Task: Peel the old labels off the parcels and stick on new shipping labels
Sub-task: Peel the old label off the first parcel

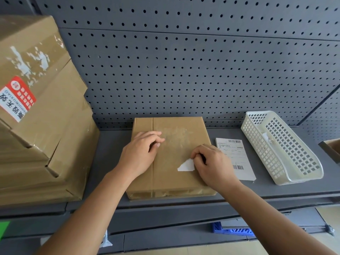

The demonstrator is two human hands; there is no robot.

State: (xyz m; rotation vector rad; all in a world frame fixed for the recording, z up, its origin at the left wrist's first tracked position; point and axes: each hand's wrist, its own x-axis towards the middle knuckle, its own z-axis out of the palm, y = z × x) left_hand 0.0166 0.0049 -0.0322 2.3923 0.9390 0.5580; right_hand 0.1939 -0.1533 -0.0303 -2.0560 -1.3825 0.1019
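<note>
A flat brown cardboard parcel (171, 183) lies on the grey shelf (110, 144), with pale glue residue across its top. My left hand (141, 153) rests flat on the parcel's left half, fingers curled. My right hand (211, 164) pinches a torn white scrap of old label (186, 166), which still clings to the parcel near its right side. A stack of new shipping labels (239, 159) with barcodes lies on the shelf just right of the parcel.
A white perforated plastic basket (287, 150) stands at the right with paper scraps inside. Large stacked cardboard boxes (42, 116) fill the left, one bearing a red and white sticker. A grey pegboard wall rises behind. Another box corner shows at the far right.
</note>
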